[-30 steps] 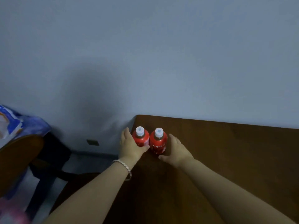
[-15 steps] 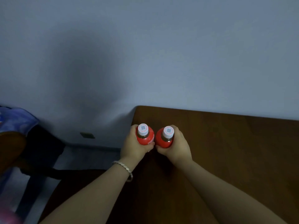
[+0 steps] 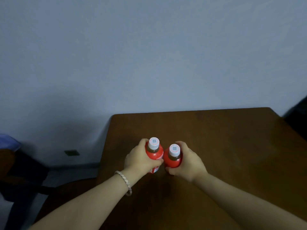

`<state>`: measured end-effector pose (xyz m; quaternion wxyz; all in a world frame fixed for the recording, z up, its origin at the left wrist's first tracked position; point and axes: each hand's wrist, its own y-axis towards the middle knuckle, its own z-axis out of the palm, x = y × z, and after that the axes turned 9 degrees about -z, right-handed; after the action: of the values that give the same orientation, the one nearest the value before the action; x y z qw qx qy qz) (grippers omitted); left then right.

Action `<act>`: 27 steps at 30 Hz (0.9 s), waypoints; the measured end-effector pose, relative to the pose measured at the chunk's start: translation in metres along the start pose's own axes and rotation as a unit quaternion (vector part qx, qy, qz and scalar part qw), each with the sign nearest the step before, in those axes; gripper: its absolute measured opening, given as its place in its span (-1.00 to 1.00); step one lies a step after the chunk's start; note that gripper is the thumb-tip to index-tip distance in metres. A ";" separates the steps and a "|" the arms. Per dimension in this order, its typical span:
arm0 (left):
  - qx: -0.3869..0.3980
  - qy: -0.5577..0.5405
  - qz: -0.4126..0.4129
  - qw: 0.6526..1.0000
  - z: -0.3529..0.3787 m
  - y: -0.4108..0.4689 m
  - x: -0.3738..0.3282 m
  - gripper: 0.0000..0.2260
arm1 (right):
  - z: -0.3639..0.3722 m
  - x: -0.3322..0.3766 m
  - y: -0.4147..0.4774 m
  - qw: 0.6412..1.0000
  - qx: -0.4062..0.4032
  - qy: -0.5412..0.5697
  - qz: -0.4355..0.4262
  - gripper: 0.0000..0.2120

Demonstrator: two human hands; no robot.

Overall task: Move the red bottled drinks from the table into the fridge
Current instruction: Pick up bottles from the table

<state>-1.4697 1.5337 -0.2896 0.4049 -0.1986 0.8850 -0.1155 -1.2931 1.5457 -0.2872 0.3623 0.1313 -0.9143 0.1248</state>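
Observation:
Two red bottled drinks with white caps are held upright above the brown wooden table [image 3: 216, 138]. My left hand [image 3: 139, 160], a bracelet on its wrist, grips the left red bottle [image 3: 155, 152] around its body. My right hand [image 3: 187, 161] grips the right red bottle [image 3: 172, 159] the same way. The two bottles are side by side, almost touching. The fridge is not in view.
A plain blue-grey wall stands behind the table. Left of the table's edge lie the floor, a dark chair [image 3: 21, 173] with blue cloth on it, and a wall socket [image 3: 71, 152]. A dark object [image 3: 299, 113] shows at the far right edge.
Both hands have closed around the bottles, lifted them off the table and drawn them toward me. The view has swung right, showing more of the table.

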 end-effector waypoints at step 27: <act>0.389 0.153 0.436 0.797 0.485 -0.565 -0.329 -0.41 | -0.303 -0.266 -0.730 0.816 -0.459 0.011 0.351 -0.26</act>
<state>-0.7591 1.1535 -0.1754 0.3150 0.4021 0.8093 -0.2901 -0.6743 1.0018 -0.1611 0.3218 -0.3814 -0.8457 -0.1893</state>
